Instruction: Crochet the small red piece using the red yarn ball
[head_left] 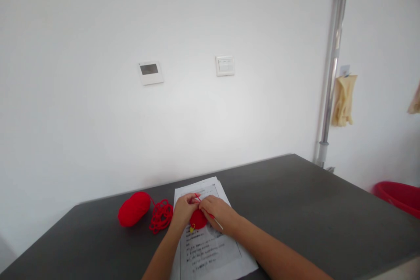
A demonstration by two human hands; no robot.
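Note:
Between my hands is a small round piece of red crochet work (198, 219), held over the printed sheets. My left hand (185, 208) pinches its upper left edge, and a strand of red yarn runs over the fingers. My right hand (217, 212) grips a thin crochet hook (218, 223), whose pale end sticks out below the palm; the hook's tip is hidden by the fingers. A yellow stitch marker (192, 228) hangs at the lower left of the crochet piece. Left of the hands lie a loose tangle of red yarn (161, 216) and a red yarn ball (134, 208).
Printed paper sheets (229, 262) lie on the dark table (295, 210), which stands against a white wall. A metal pole (334, 57) rises behind the right corner. Pale yellow gloves (344, 100) hang beyond it, and a red basin (398, 197) is at far right.

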